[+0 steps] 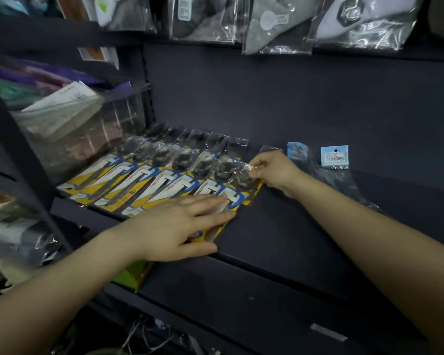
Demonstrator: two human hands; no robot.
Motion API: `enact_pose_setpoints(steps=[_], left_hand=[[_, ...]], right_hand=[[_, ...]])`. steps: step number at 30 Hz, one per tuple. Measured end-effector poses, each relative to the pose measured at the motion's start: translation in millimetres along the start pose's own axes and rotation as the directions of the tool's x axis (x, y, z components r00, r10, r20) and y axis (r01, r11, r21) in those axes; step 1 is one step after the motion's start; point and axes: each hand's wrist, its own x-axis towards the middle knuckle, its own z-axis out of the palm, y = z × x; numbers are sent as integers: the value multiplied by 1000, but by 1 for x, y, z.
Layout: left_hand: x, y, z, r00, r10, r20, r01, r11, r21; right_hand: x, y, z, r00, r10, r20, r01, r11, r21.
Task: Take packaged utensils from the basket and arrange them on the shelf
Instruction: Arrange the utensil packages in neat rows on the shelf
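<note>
The left hand lies flat, fingers straight, holding down the last yellow-carded plastic spoon pack on the dark shelf, while the right hand seems to pinch its top to line it up with the row.

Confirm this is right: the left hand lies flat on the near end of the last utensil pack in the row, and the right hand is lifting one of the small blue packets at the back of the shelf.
Not quite. The head view shows the right hand pinching the far end of the last utensil pack, not a small blue packet; those lie untouched at the back of the shelf. The left hand does lie flat on the pack's near end.
</note>
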Motion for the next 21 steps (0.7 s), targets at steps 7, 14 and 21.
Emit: enact_pose_setpoints(steps=[7,14,21], left_hand=[[9,-8,6,996,83,-37,-87,989,-121],[11,-15,7,997,71,9,-68,978,-198],[12,-9,14,996,-30,-88,13,982,-189]], right_hand=[[1,-2,1,986,-150,-75,101,888,-448],[2,-15,11,1000,0,-27,-13,877,-480],[18,-21,38,994,29,-108,-91,766,-636]])
